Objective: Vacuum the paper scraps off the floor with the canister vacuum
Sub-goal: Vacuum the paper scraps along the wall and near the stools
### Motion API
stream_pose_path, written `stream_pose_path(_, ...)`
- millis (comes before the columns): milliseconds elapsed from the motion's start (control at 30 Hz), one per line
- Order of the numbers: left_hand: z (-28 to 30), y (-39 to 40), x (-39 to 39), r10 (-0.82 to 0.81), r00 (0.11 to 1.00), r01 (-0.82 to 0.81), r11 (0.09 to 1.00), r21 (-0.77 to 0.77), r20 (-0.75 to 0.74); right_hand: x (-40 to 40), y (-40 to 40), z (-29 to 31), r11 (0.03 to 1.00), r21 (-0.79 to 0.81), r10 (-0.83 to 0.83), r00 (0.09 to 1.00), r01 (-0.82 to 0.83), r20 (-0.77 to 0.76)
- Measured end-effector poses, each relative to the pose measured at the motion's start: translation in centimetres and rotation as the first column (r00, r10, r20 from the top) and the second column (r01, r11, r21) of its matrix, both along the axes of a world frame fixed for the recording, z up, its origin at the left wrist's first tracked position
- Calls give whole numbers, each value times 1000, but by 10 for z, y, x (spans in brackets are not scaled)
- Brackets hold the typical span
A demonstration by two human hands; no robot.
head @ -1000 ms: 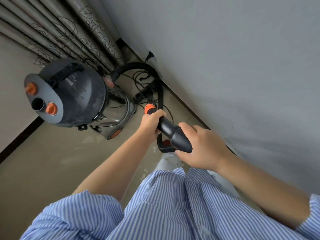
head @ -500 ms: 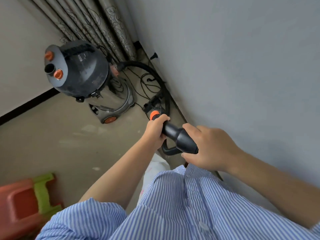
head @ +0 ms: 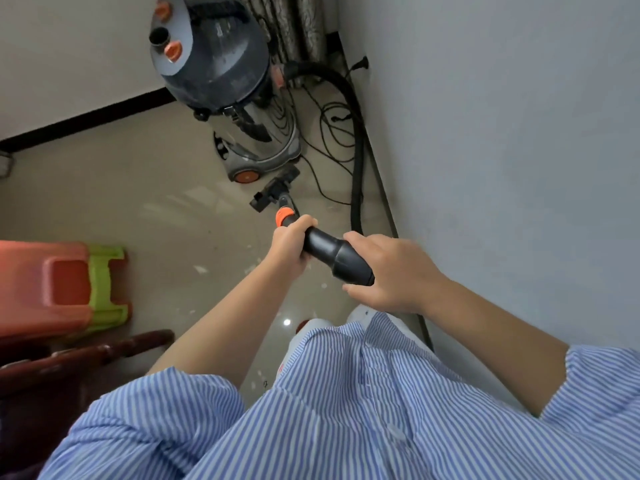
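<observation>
The canister vacuum [head: 221, 60], grey-topped with a steel drum and orange knobs, stands at the far end of the floor by the curtain. Its black hose [head: 358, 140] loops along the right wall. I hold the black wand handle [head: 332, 252] with both hands: my left hand [head: 291, 245] grips it just below the orange collar [head: 284, 216], and my right hand [head: 391, 271] grips the thicker rear end. The floor nozzle [head: 275, 190] rests on the tiles in front of the vacuum. Small white paper scraps [head: 200, 269] lie scattered on the floor near my feet.
A grey wall [head: 502, 150] runs close on the right, with a plug [head: 360, 64] and black cables [head: 332, 133] lying beside the vacuum. Stacked orange and green plastic stools [head: 69, 285] and a dark wooden chair [head: 79, 358] stand at the left.
The view has swung left and down, so the stools and chair now show. The nozzle has come out from the wall side onto the open floor before the vacuum. Both hands keep their grip.
</observation>
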State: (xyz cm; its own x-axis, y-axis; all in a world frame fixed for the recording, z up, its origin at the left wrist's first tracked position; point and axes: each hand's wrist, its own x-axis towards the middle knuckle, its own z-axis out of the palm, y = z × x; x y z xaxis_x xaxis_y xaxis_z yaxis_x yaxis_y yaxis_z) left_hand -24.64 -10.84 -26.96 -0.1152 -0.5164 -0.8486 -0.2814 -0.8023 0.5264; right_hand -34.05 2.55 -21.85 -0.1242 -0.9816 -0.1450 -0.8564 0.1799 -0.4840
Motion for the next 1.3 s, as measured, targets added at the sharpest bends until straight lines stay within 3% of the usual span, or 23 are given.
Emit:
stream_pose_path(233, -24, 14, 64, 36, 999, -37, 998, 48, 27, 57, 6, -27, 995, 43, 90, 996, -90, 5)
stream_pose_path(567, -42, 44, 108, -35, 998, 40, 991, 124, -45, 113, 42, -41, 999, 32, -2, 999, 3, -44)
stream_pose_path(767, -44, 52, 112, -137, 988, 147, 979, 143, -78, 134, 61, -43, 992, -6, -125, 992, 125, -6)
stream_pose_path(1033, -52, 49, 105, -200, 976, 208, 972, 109, -86, 143, 60, -49, 976, 83, -202, 979, 203, -21)
stream_pose_path(1300, -57, 41, 80, -258, 966, 259, 959, 111, -27, 123, 54, -72, 960, 72, -271, 963, 271, -9)
